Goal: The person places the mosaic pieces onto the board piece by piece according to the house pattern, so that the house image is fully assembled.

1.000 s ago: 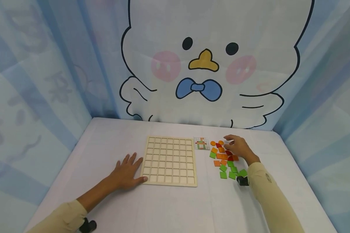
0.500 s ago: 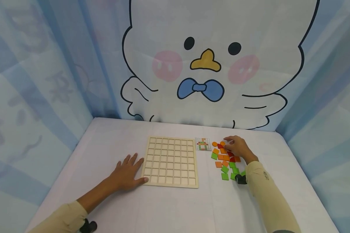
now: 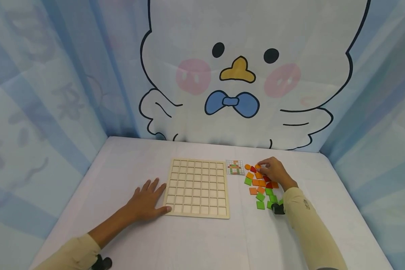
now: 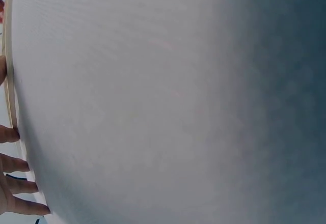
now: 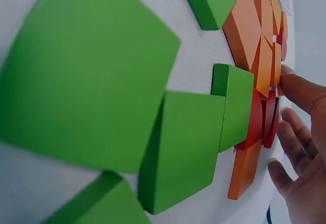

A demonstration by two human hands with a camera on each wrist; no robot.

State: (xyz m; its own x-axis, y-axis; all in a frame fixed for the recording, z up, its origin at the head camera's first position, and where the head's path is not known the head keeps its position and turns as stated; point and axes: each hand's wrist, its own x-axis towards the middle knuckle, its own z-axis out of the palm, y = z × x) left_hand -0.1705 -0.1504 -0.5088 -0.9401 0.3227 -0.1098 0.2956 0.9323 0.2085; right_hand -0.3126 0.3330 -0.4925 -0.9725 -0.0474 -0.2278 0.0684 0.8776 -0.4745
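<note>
My left hand lies with spread fingers at the left side of a wooden grid board. Its thumb rests on the board's near left corner, and the index fingertip meets the left edge. Only fingers of it show in the left wrist view. Over at the loose tiles, my right hand pinches an orange round tile between thumb and index finger. A red tile lies just left of these fingertips. Orange tiles and green tiles spread out below the hand, partly hidden by it.
A small printed pattern card lies between the board and the tiles. Another orange round tile sits beside the card. Behind the white table hangs a curtain with a cartoon figure.
My right thumb and index finger have come down and closed in on the orange round tile. The red tile beside it has slid slightly left. My left hand stays put.
</note>
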